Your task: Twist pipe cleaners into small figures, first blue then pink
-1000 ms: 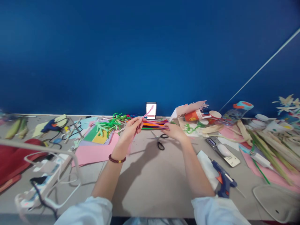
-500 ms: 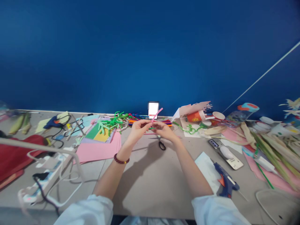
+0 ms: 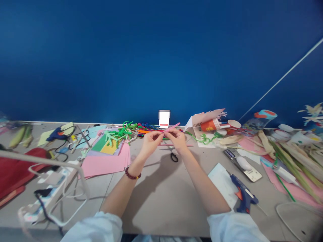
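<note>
2 hands have closed together over the far middle of the table (image 3: 174, 205), the left hand (image 3: 151, 144) and right hand (image 3: 178, 140) each pinching one pink pipe cleaner (image 3: 173, 127), now tilted rightward, with black-handled scissors (image 3: 174, 157) just nearer.

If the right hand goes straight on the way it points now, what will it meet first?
Probably the left hand: the right hand points inward at it, across the pink pipe cleaner. Depth is unclear.
</note>
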Demonstrator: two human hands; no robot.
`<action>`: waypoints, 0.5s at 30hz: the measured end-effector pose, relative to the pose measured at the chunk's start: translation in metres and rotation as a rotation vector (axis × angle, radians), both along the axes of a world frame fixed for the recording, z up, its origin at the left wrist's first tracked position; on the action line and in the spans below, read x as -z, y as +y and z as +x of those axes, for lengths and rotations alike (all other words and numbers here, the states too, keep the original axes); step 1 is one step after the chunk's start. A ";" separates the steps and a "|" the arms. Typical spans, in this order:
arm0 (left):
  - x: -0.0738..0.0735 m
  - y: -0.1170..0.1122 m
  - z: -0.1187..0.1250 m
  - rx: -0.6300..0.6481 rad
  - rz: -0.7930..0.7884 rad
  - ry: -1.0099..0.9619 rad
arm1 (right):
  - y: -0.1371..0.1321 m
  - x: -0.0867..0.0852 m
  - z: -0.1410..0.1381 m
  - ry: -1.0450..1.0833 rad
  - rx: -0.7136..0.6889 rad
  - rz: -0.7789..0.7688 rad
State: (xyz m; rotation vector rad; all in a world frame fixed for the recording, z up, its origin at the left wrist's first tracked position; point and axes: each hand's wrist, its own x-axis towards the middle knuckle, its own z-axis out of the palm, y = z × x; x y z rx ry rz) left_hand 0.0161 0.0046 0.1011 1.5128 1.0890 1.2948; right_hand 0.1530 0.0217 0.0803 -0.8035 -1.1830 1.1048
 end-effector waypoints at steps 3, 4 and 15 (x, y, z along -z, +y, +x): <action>0.003 -0.001 0.004 -0.037 -0.001 -0.019 | -0.001 0.005 -0.007 -0.001 0.079 0.063; 0.003 -0.001 0.005 -0.044 -0.006 -0.027 | -0.002 0.006 -0.009 0.004 0.103 0.072; -0.004 -0.006 0.011 -0.009 -0.005 -0.045 | -0.001 -0.004 -0.008 0.320 0.095 -0.147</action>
